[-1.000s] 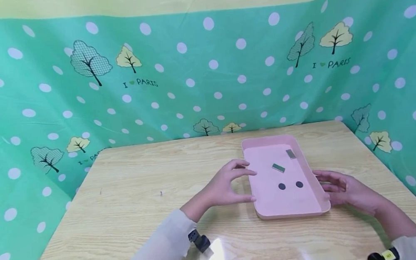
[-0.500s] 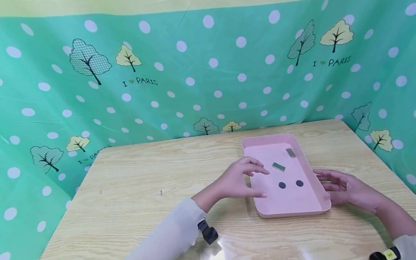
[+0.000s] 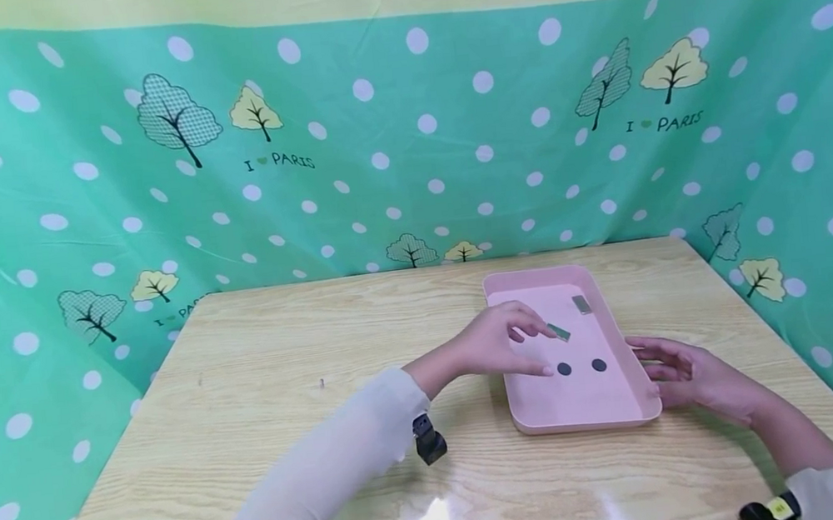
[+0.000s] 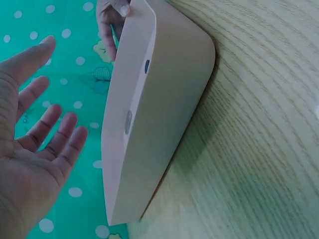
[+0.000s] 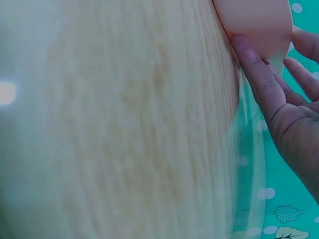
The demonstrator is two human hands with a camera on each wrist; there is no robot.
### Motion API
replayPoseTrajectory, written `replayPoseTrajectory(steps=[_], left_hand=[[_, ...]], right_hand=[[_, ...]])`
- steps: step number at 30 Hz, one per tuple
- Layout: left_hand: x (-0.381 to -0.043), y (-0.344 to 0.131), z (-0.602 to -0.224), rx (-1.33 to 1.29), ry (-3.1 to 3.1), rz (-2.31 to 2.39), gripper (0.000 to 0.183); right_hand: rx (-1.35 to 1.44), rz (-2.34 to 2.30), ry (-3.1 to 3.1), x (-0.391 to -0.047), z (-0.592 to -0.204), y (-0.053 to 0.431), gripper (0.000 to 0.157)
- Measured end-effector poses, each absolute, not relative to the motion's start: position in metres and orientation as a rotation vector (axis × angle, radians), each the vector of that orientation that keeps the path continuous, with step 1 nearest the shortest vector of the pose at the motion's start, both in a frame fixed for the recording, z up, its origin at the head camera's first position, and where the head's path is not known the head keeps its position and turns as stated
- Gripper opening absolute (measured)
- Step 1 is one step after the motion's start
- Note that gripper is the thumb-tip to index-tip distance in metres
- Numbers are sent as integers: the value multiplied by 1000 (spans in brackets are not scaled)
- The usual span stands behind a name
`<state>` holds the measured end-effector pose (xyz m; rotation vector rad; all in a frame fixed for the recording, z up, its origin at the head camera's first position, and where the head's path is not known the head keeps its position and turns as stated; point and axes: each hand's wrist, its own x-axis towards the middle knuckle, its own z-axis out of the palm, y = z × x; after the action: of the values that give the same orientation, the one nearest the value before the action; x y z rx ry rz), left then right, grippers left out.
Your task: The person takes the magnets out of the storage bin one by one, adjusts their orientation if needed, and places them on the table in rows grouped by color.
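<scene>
A pink tray [image 3: 573, 404] stands on the table toward the right. Inside lie two dark round discs [image 3: 599, 365] and two small greenish-grey rectangular pieces [image 3: 581, 304]. My left hand [image 3: 503, 339] hangs over the tray's left side, thumb and fingers spread apart with nothing between them. Its index fingertip overlaps the nearer rectangular piece [image 3: 560, 332] in the head view, and its thumb tip comes close to the left disc [image 3: 564, 369]. At the tray's right wall, my right hand [image 3: 703, 383] rests its extended fingers against the outside, as the right wrist view also shows.
The wood-grain table [image 3: 268, 442] reaches back to a green dotted cloth [image 3: 344, 133] printed with trees. A tiny dark mark [image 3: 322, 383] shows on the table left of the tray. Black wrist devices [image 3: 429, 439] sit at both sleeves.
My left hand has moved right, from the tray's left edge to over its inside, and its fingers have bent a little. My right hand, the tray and its pieces have stayed in place.
</scene>
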<state>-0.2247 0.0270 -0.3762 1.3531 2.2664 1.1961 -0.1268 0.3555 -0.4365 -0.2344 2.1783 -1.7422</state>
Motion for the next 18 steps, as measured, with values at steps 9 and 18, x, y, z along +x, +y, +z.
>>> replayPoseTrajectory(steps=[9, 18], left_hand=[[-226, 40, -378, 1354, 2246, 1105, 38], [-227, 58, -381, 1427, 2326, 839, 36]], right_hand=[[-239, -1735, 2192, -126, -434, 354, 72], [-226, -1698, 2215, -126, -435, 353, 75]])
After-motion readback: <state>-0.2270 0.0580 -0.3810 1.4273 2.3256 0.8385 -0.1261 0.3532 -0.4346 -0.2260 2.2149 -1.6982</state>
